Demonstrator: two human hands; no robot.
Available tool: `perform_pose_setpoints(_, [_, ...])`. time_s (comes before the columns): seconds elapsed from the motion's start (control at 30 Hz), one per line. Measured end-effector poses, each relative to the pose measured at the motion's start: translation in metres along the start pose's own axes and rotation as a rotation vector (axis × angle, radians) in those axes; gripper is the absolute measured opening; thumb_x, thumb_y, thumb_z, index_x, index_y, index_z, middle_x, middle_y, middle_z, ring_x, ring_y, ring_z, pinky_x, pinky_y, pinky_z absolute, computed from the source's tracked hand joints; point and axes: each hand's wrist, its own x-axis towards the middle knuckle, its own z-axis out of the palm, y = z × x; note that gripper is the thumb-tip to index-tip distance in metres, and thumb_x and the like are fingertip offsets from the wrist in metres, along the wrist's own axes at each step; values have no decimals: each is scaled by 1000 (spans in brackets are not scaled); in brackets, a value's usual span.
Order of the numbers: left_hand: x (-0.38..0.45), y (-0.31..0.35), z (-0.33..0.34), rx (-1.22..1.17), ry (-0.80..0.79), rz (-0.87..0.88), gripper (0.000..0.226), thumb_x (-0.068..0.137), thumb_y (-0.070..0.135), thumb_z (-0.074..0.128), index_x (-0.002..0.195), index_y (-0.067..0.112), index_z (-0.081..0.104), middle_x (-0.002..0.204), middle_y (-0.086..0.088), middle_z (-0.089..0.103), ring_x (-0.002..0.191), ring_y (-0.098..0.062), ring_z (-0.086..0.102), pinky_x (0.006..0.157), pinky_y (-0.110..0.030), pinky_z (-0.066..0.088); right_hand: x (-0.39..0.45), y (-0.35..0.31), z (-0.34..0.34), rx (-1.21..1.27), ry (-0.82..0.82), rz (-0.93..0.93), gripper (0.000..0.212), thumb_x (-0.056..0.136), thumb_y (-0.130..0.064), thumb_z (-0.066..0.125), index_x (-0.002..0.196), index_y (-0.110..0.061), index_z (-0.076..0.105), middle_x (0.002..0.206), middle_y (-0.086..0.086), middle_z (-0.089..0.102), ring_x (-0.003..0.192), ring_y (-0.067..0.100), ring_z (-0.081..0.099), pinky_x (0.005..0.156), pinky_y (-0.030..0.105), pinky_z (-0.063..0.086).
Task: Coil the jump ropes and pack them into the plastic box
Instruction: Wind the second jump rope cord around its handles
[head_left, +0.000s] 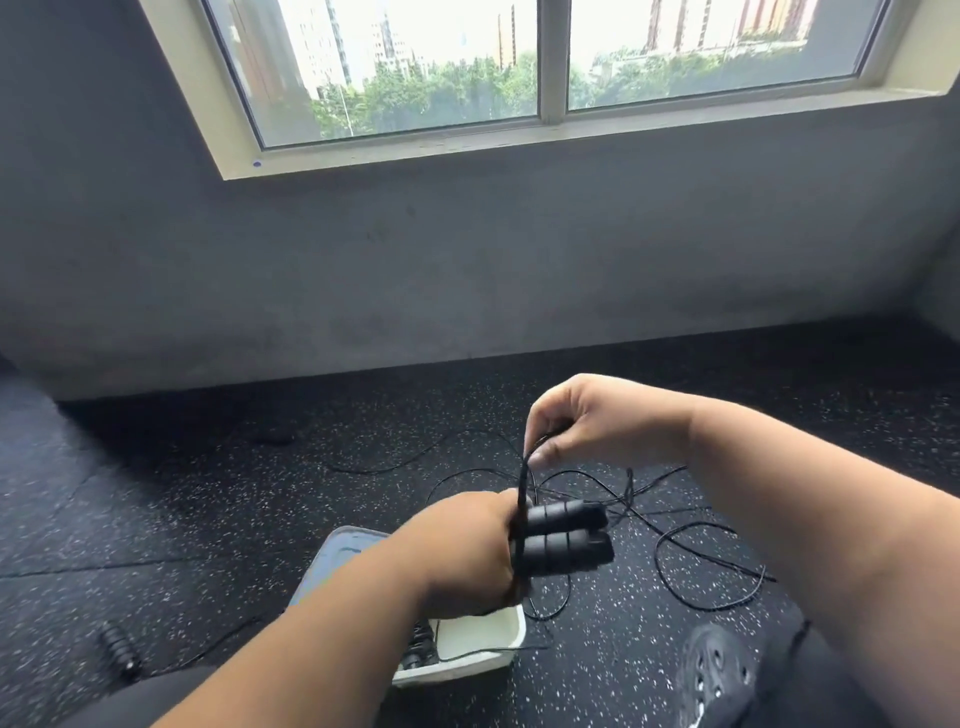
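A person's left hand (467, 551) grips two black jump-rope handles (566, 535) side by side above a white plastic box (483, 649) on speckled black floor (208, 493). The right hand (587, 421) pinches the thin black cord (524, 478) just above; loose cord (701, 561) sprawls on the floor behind.

I am sitting on black speckled rubber flooring (260, 493). Lying on it: white plastic box (483, 644) near centre, loose rope (701, 561) right, spare handle (119, 649) near left.
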Motion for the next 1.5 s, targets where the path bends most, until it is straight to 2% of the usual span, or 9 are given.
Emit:
perform_pose_setpoints(0.1, [-4, 16, -10, -318, 95, 170, 35, 82, 28, 79, 109, 37, 58, 104, 19, 70, 85, -6, 66, 75, -24, 54, 3, 22, 16, 366, -21, 58, 12, 90, -20, 78, 83, -15, 70, 78, 5, 64, 70, 14, 54, 65, 31, 45])
perform_pose_setpoints(0.27, [-6, -8, -33, -618, 336, -163, 26, 76, 21, 87, 90, 25, 65, 70, 13, 65, 57, -1, 53, 54, -20, 44, 7, 40, 46, 539, -32, 187, 27, 93, -43, 68, 81, -19, 72, 59, -6, 47, 53, 13, 35, 52, 30, 27])
perform_pose_setpoints(0.43, [1, -44, -33, -686, 523, -551, 29, 82, 19, 77, 105, 25, 60, 89, 3, 71, 79, -17, 65, 67, -32, 48, 6, 9, 81, -423, -24, 98, 21, 107, -37, 47, 111, -21, 59, 95, 5, 69, 83, 28, 63, 68, 35, 45])
perform_pose_setpoints(0.63, [6, -43, 10, 77, 106, -462, 15, 92, 29, 52, 105, 24, 46, 115, -4, 71, 108, -30, 68, 74, -34, 42, -1, -39, 89, -873, -48, -171, 20, 101, -32, 53, 89, -17, 61, 76, -1, 57, 67, 26, 48, 53, 34, 28])
perform_pose_setpoints(0.8, [-2, 2, 16, 171, -59, -103, 21, 85, 20, 58, 106, 22, 61, 107, -2, 70, 99, -31, 66, 69, -32, 45, -3, -32, 53, -490, -46, -101, 27, 93, -48, 69, 90, -21, 73, 83, -4, 71, 74, 15, 60, 65, 30, 46])
perform_pose_setpoints(0.93, [-8, 2, -2, -313, -25, 31, 40, 77, 20, 68, 113, 35, 62, 98, 12, 74, 85, -10, 69, 71, -30, 57, 2, 2, 33, 10, 29, 100, 34, 89, -46, 77, 79, -15, 66, 69, -4, 57, 62, 9, 48, 59, 29, 40])
perform_pose_setpoints(1.13, [-8, -5, -14, -616, 136, 1, 32, 72, 9, 72, 96, 28, 61, 73, 9, 64, 61, -10, 54, 56, -39, 50, 6, 19, 59, 535, 24, 72, 48, 92, -61, 66, 79, -15, 59, 81, 11, 45, 70, 26, 35, 64, 44, 26])
perform_pose_setpoints(1.33, [-3, -14, -12, -581, 174, -84, 35, 71, 27, 81, 97, 32, 59, 84, 7, 70, 69, -8, 59, 70, -44, 57, 11, 15, 62, 711, 120, 242, 39, 105, -42, 55, 71, -24, 64, 60, -4, 40, 50, 7, 30, 52, 28, 21])
perform_pose_setpoints(1.5, [0, -16, -9, -608, 119, -86, 43, 68, 40, 85, 105, 30, 65, 95, 3, 73, 75, -6, 59, 80, -44, 56, 6, 19, 58, 891, -82, 314, 70, 92, -81, 33, 94, -18, 62, 65, 0, 42, 55, 14, 25, 56, 33, 21])
